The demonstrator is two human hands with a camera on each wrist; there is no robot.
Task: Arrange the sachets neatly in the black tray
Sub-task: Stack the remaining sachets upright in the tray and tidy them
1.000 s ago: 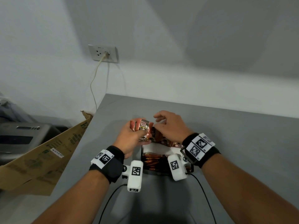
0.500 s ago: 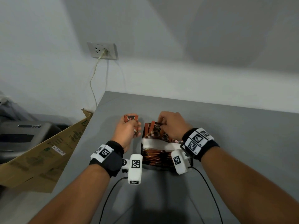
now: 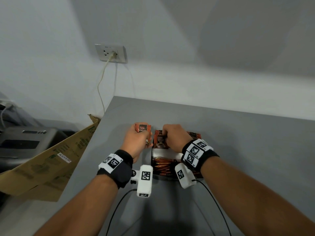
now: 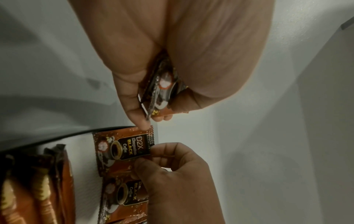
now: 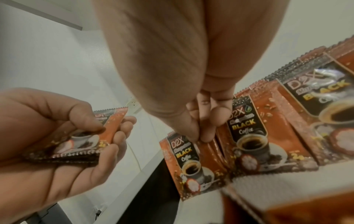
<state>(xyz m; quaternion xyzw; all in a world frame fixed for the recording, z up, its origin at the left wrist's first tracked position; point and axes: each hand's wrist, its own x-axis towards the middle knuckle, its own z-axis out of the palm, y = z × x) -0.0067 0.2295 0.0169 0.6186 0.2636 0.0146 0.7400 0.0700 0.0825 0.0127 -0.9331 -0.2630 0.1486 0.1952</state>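
Left hand [image 3: 136,142] grips a small stack of sachets [image 3: 143,131], just left of black tray [image 3: 152,156]. Right hand [image 3: 175,138] fingertips [image 5: 199,136] pinch top edge of upright sachet [image 5: 184,157] in tray.

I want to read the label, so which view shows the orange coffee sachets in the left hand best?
The right wrist view: the orange coffee sachets lie across the left hand, fronts partly visible. The head view shows only their top above the fingers; the left wrist view shows them edge-on.
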